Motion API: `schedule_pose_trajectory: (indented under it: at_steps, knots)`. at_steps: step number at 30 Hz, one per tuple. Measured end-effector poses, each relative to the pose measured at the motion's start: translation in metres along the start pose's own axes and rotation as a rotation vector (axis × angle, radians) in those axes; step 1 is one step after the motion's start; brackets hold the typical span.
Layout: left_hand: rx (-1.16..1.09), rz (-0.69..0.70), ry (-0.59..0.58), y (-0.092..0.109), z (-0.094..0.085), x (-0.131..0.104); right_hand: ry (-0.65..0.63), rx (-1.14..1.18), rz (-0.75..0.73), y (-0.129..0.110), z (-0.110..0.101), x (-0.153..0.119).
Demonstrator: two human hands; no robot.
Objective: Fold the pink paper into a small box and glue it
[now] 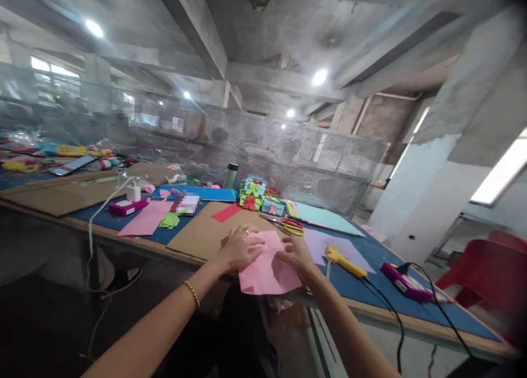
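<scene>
A creased sheet of pink paper (269,271) lies partly over the table's front edge, its near end hanging above my lap. On its left side rests my left hand (242,247), fingers bent with the tips on the paper. My right hand (299,256) grips the right side, its fingers curled in. How the thumbs sit is hard to make out. Brown cardboard (197,232) lies under the work. Just beyond the paper are scissors with red and yellow handles (294,227), and a red paper strip (226,212) lies farther left.
A yellow hot glue gun (348,264) with a black cord lies to the right, near a purple box (405,282). Small paper gift boxes (251,194) are stacked at the back beside a green bottle (231,176). Another purple box (127,206) sits left. A perforated metal screen (313,167) stands behind.
</scene>
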State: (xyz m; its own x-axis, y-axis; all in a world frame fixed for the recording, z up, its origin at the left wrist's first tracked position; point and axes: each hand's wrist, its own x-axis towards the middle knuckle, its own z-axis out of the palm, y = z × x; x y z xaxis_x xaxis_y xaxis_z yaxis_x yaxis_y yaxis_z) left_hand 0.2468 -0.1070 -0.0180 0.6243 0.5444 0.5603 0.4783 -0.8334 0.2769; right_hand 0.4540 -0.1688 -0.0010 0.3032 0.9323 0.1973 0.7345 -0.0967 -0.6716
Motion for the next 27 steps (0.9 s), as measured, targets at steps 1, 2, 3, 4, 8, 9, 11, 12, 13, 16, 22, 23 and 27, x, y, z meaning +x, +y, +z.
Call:
schedule_pose_trajectory:
  at_steps: [1, 2, 3, 4, 8, 9, 11, 12, 13, 16, 22, 23, 27]
  knots:
    - [-0.007, 0.049, -0.007, 0.001, -0.001, 0.000, -0.001, -0.001, 0.008, 0.000, 0.000, 0.000]
    - [-0.005, 0.091, -0.019, 0.002, -0.001, 0.000, -0.002, -0.004, 0.017, 0.000, 0.000, 0.001]
    - [0.006, 0.120, -0.035, 0.003, 0.000, -0.001, -0.004, -0.007, 0.026, 0.000, 0.000, 0.001]
    - [0.028, 0.136, -0.054, 0.004, 0.000, -0.001, -0.005, -0.008, 0.034, 0.001, 0.001, 0.001]
    - [0.141, 0.165, -0.105, 0.007, 0.002, -0.001, 0.014, -0.016, 0.061, 0.003, 0.001, 0.003]
    - [0.158, 0.171, -0.107, 0.008, 0.002, -0.001, 0.020, -0.017, 0.061, 0.004, 0.001, 0.004]
    - [0.170, 0.174, -0.102, 0.009, 0.001, -0.001, 0.025, -0.015, 0.048, 0.005, 0.000, 0.005]
    - [0.167, 0.172, -0.101, 0.010, 0.000, -0.001, 0.026, -0.010, 0.033, 0.005, -0.001, 0.005]
    - [0.160, 0.170, -0.102, 0.010, 0.000, -0.001, 0.026, -0.001, 0.014, 0.004, -0.002, 0.005]
    - [0.106, 0.154, -0.109, 0.010, -0.001, -0.001, 0.014, 0.037, -0.063, 0.000, -0.006, 0.003]
    - [0.023, 0.060, -0.083, -0.003, -0.004, -0.001, -0.004, 0.080, -0.168, -0.024, -0.008, 0.000]
    - [0.021, 0.038, -0.073, -0.007, -0.006, -0.002, -0.012, 0.078, -0.180, -0.028, -0.007, 0.001]
    - [0.020, -0.026, -0.065, -0.022, -0.012, -0.005, -0.068, 0.076, -0.229, -0.039, 0.001, 0.005]
